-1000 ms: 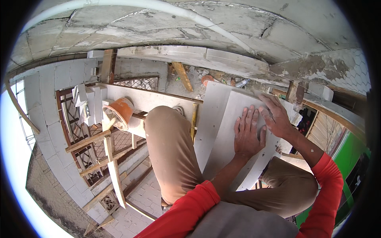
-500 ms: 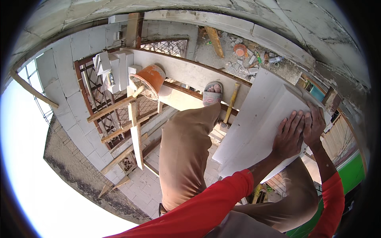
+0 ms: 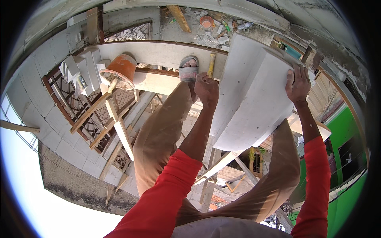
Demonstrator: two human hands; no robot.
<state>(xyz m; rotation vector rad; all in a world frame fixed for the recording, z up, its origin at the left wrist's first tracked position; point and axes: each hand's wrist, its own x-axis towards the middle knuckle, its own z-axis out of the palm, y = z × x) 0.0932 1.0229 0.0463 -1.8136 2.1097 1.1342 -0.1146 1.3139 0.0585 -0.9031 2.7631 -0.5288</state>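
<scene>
A large white block (image 3: 254, 95) with a stepped, ridged face lies tilted in front of me, above my right leg. My right hand (image 3: 299, 85) rests on its right edge, fingers stretched out and thumb apart. To the left of the block, my left hand (image 3: 206, 90) is closed over the lower part of a hammer with a yellow handle (image 3: 212, 65). The hand hides the hammer's head. That handle points away from me, beside my sandalled foot (image 3: 188, 68) on a pale ledge (image 3: 158, 53).
An orange bucket (image 3: 120, 69) with a wooden-handled tool in it stands on the left. White blocks (image 3: 86, 70) are stacked beyond it. Timber battens (image 3: 119, 129) cross an opening below. Rubble and a small orange pot (image 3: 206, 22) lie at the far side.
My left hand has left the block's face and moved left to the hammer. My right hand stays at the block's right edge. The view has shifted, and my legs are further apart.
</scene>
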